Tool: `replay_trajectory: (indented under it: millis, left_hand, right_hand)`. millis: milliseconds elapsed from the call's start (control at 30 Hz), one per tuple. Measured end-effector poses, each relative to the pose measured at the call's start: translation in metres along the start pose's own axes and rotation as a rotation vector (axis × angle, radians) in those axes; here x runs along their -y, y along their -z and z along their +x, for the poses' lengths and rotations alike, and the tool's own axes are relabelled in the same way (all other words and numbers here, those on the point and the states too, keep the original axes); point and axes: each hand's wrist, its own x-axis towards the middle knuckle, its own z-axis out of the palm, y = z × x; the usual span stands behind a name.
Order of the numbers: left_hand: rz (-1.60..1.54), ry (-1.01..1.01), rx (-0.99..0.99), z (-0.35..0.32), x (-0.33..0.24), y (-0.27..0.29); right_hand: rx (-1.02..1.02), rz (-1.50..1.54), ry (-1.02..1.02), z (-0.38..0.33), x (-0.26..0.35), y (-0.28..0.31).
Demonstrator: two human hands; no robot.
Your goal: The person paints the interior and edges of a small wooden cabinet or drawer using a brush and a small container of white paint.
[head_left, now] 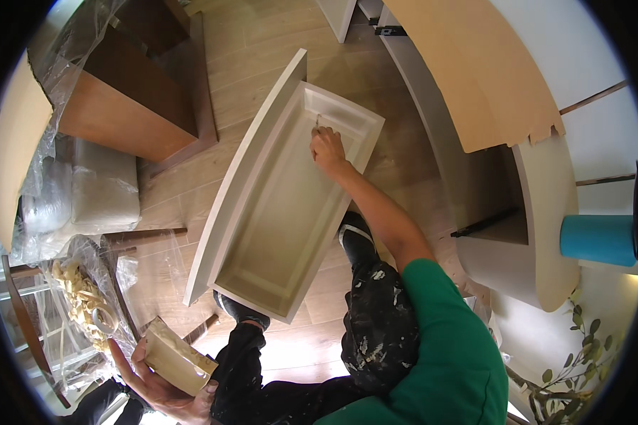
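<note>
A pale beige drawer (280,205) with a long front panel (244,177) lies open side up in front of me, by my shoes. Inside its far end is my right hand (327,147), fingers closed together near a small dark mark (318,119) on the inner corner. Whatever those fingers pinch is too small or hidden to name. At the lower left, my left hand (159,389) grips a small beige box-like carton piece (174,356) with rough, cream-smeared edges, thumb on one side and fingers on the other.
A curved cabinet (489,234) with an open drawer bay and brown cardboard (475,71) on top stands at right, beside a teal container (597,239). Brown furniture (131,106) and plastic-wrapped pieces (103,184) crowd the left. A tape roll (105,319) lies near wood-coloured scraps (78,290).
</note>
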Motion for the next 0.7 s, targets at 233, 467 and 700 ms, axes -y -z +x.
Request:
replay_trajectory:
  millis: [233, 467, 700]
  left_hand:
    - [-0.026, 0.038, -0.027, -0.004, -0.001, 0.001]
    - [-0.084, 0.089, -0.036, -0.003, -0.015, -0.011]
    - [0.002, 0.046, -0.039, -0.010, -0.021, -0.018]
  right_hand:
    - [0.136, -0.134, -0.111, -0.032, -0.013, 0.041]
    - [0.163, -0.221, -0.136, -0.031, -0.013, 0.040]
    - [-0.016, 0.036, 0.074, 0.007, -0.003, 0.003]
